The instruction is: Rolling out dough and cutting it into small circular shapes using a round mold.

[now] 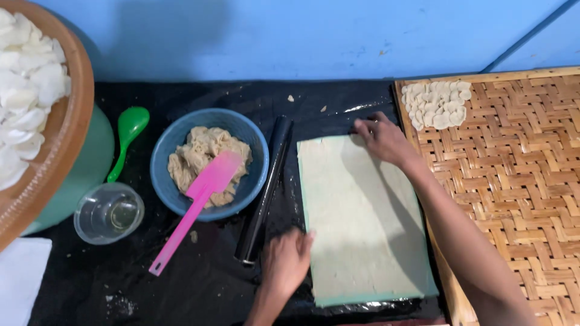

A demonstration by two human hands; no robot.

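I see no packages, labels, signs or screens anywhere in front of me, near or far, left or right.

A blue bowl (208, 162) stands on the black sheet (181, 284) that covers the bench. It holds a lump of beige dough (202, 151), and a pink spatula (196, 208) leans on its rim, with the handle pointing down past the bowl. Just right of the bowl lies a black rolling pin (266, 187). Left of the bowl is a green spoon (127, 136), and below the spoon stands a clear plastic cup (109, 212). Further left, a brown round tray (57, 157) carries white crackers (24, 90). Far right of the bowl lies a woven bamboo mat (519, 181) with small pale discs (436, 104) in its upper corner. A blue wall (302, 36) is behind.
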